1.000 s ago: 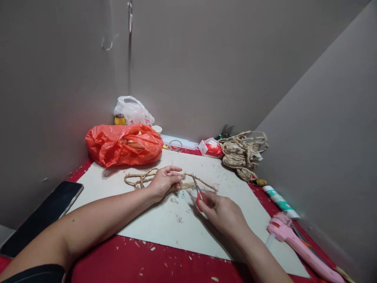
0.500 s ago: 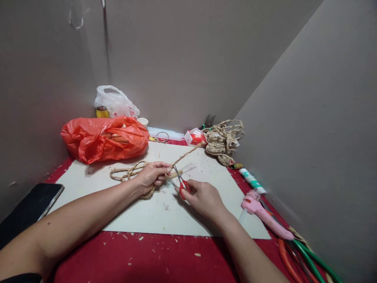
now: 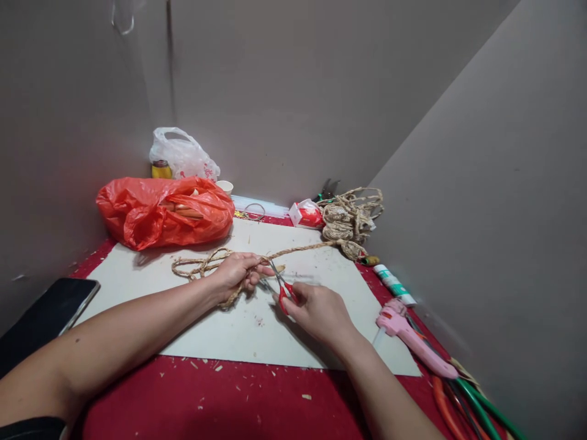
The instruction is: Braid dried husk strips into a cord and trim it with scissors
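Note:
Over the middle of a white sheet [image 3: 238,342], my left hand [image 3: 241,272] pinches a brown twisted rope [image 3: 302,247]. One stretch of the rope runs from my fingers to the right, towards the bundle at the back; looped coils lie to the left of and under my wrist. In my right hand [image 3: 316,308] are red-handled scissors [image 3: 284,293], with a thumb and fingers at the handles. The blades point up and away and meet the rope just right of my left fingertips. Whether they have cut into it I cannot tell.
A red plastic bag [image 3: 165,214] lies at the back left, a white bag [image 3: 183,156] behind it. A rope bundle [image 3: 343,220] and a tissue pack [image 3: 307,214] sit at the back right. A pink glue gun [image 3: 413,342] lies right, a phone [image 3: 46,324] left.
The rope stretch right of my left hand has dropped from a steep slant to a nearly level line. Some left fingers have loosened and spread a little. The scissors stay at the rope.

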